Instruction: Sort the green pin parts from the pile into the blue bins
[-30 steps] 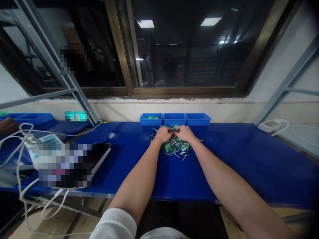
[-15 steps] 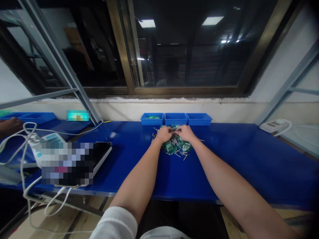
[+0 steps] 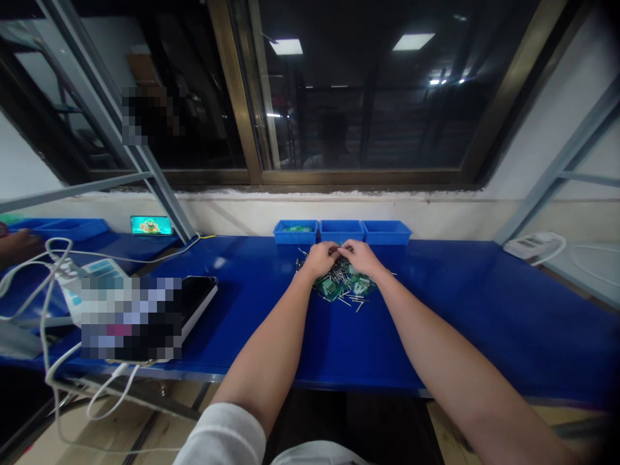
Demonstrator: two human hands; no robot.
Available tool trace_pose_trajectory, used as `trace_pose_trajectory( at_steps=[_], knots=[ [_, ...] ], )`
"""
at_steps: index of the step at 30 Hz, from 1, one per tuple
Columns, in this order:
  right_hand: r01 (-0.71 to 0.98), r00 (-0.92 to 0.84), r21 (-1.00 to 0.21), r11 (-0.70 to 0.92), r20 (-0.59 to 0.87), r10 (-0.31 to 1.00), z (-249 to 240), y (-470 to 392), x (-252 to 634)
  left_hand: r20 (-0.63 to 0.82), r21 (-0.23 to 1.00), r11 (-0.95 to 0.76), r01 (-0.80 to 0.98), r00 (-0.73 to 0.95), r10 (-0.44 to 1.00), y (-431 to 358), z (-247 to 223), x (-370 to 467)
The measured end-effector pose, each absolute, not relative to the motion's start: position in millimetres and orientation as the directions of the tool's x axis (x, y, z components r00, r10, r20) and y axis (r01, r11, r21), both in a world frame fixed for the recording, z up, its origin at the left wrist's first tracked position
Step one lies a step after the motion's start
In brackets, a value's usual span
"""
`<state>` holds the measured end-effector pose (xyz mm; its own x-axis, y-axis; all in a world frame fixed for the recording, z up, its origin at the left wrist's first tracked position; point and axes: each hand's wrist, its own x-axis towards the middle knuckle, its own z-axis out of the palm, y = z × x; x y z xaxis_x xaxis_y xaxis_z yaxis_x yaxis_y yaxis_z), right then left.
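A pile of thin metal pins (image 3: 345, 274) and green circuit boards (image 3: 330, 289) lies on the blue table, in the middle. Over the pile's far side, my left hand (image 3: 321, 258) is closed, its fingertips pinched together. My right hand (image 3: 359, 256) is closed too and meets it from the right, fingertips nearly touching. Whatever the fingers hold is too small and hidden to make out. Just behind the hands stand three blue bins: the left bin (image 3: 296, 239) has green pieces inside, beside a middle bin (image 3: 341, 239) and a right bin (image 3: 386, 240).
On the left lie a dark device (image 3: 196, 300) with white cables (image 3: 47, 323) and a white box. Further left are a lit phone (image 3: 152, 225), blue trays (image 3: 72, 227) and another person's hand (image 3: 22, 247). A white power strip (image 3: 529, 245) sits at the right.
Both my hands have shifted very slightly over the pile, fingertips still together. The other person's hand at the far left has moved a little.
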<state>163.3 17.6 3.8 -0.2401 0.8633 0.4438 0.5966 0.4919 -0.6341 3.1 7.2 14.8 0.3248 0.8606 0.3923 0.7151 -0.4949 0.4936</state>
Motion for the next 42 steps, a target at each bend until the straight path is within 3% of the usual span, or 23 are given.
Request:
trace_pose_trajectory(
  at_steps=[6, 12, 16, 22, 26, 30, 36, 42],
  knots=[
    [0.476, -0.2, -0.752, 0.456, 0.412, 0.889, 6.8, 17.0, 164.2, 0.404, 0.518, -0.509, 0.687, 0.329, 0.854, 4.1, 18.4, 1.9],
    [0.404, -0.139, -0.819, 0.407, 0.385, 0.912, 8.5, 19.7, 170.6, 0.518, 0.563, -0.523, 0.639, 0.221, 0.827, 5.6, 18.6, -0.4],
    [0.305, -0.118, -0.868, 0.392, 0.374, 0.92, 13.7, 15.2, 171.1, 0.459, 0.584, -0.483, 0.653, 0.225, 0.859, 6.8, 18.4, -0.4],
    [0.27, -0.144, -0.844, 0.463, 0.44, 0.886, 17.7, 10.8, 164.2, 0.461, 0.505, -0.51, 0.696, 0.282, 0.841, 10.2, 14.7, -1.9],
    [0.286, -0.109, -0.845, 0.452, 0.44, 0.891, 15.0, 14.9, 168.5, 0.487, 0.542, -0.519, 0.661, 0.256, 0.835, 9.4, 16.1, -2.8],
    [0.323, -0.088, -0.869, 0.376, 0.368, 0.926, 16.4, 15.6, 179.6, 0.525, 0.591, -0.546, 0.594, 0.23, 0.819, 5.9, 19.7, -1.5],
    [0.407, -0.189, -0.863, 0.299, 0.241, 0.952, 21.9, 11.7, 190.5, 0.535, 0.598, -0.55, 0.584, 0.221, 0.816, 5.2, 20.0, 0.0],
    [0.275, -0.181, -0.96, 0.059, 0.008, 0.983, 24.8, 12.6, 187.4, 0.521, 0.622, -0.527, 0.58, 0.195, 0.831, 7.0, 17.8, 0.9]
  ],
)
